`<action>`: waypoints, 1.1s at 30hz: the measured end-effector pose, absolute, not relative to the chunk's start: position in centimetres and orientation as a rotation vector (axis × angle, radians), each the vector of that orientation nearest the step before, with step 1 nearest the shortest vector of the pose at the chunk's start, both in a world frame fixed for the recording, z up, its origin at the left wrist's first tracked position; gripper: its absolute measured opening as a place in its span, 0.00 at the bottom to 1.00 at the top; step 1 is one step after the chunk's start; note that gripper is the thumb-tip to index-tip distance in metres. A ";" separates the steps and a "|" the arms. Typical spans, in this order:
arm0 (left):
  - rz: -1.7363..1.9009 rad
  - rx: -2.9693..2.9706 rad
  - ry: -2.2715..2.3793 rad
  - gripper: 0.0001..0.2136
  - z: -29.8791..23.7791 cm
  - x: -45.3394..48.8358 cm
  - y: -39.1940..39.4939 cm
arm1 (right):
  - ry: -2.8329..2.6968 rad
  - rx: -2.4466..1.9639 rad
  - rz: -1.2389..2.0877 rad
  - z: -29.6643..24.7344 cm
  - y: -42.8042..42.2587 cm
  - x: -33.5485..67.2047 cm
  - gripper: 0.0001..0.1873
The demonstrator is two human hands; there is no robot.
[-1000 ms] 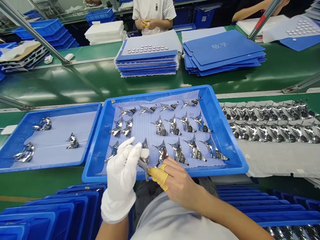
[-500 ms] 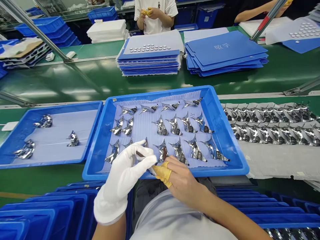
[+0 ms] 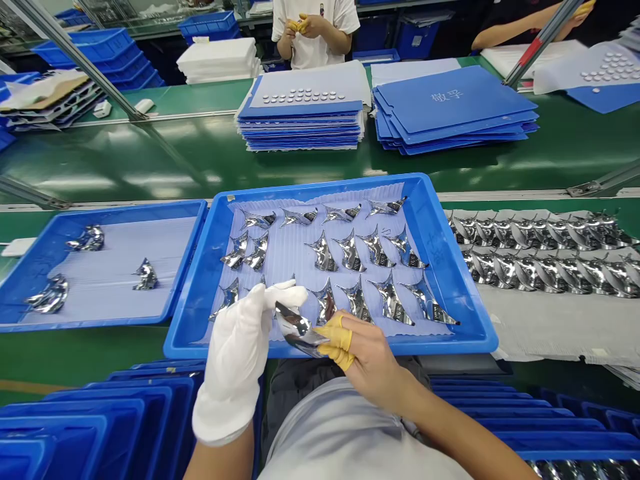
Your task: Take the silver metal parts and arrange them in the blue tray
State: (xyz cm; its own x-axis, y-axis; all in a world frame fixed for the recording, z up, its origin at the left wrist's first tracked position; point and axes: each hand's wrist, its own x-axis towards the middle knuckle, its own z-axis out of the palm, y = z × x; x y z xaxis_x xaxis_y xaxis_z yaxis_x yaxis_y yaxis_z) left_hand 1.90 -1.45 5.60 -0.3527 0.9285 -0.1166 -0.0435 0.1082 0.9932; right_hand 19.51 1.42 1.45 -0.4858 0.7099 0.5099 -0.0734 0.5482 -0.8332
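My left hand (image 3: pixel 240 347), in a white glove, and my right hand (image 3: pixel 363 357), bare but for yellow finger cots, together pinch one shiny chrome fin-shaped part (image 3: pixel 296 327) over the near rim of the middle blue tray (image 3: pixel 440 260). Inside that tray several more chrome parts (image 3: pixel 350 253) lie in rows on a pale liner. The held part lies tilted, its broad face up.
A second blue tray (image 3: pixel 30 260) at left holds three chrome parts. At right, rows of chrome parts (image 3: pixel 540 250) lie on white foam. Stacks of blue sheets (image 3: pixel 450 110) sit across the green belt, where another person (image 3: pixel 315 27) stands. Empty blue trays (image 3: pixel 100 420) are stacked near me.
The chrome part has turned in my fingers from edge-on to broad face up. My gloved left hand shifted its hold around it; the right hand stayed close.
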 end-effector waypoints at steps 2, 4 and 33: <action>1.376 0.895 1.454 0.22 5.6 1.8 -1.5 | -1.796 -0.536 1.147 1.8 1.4 19.6 0.11; 1.382 0.900 1.428 0.21 5.4 1.7 -1.7 | -1.752 -0.578 1.258 2.2 1.4 19.7 0.14; 1.279 0.629 1.324 0.20 5.7 3.9 -0.3 | -0.804 -0.612 2.246 2.9 1.4 18.6 0.17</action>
